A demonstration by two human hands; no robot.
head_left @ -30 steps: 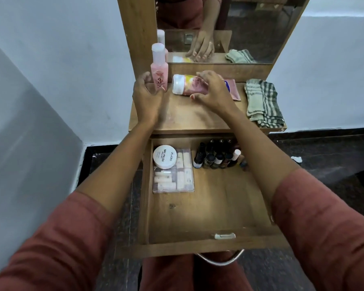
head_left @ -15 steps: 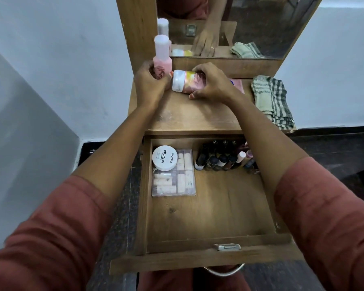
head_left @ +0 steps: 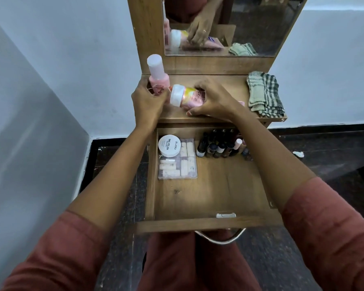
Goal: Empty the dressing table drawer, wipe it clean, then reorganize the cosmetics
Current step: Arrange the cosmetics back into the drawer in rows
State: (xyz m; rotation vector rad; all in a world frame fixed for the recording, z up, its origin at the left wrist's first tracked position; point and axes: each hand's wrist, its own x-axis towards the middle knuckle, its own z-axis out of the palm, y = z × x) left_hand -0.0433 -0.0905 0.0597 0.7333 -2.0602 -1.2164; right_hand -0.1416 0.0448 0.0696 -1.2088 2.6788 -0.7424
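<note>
Grip of the left hand closed round an upright pink bottle; right hand clamped over a white-capped pink jar lying on its side just beside it. Right of both grips, folded cloth on the tabletop. Below the wrists, open drawer already holding a white tub, clear box and small bottles along the back. Judged late in the reorganizing: seemingly just these two left to stow.
</note>
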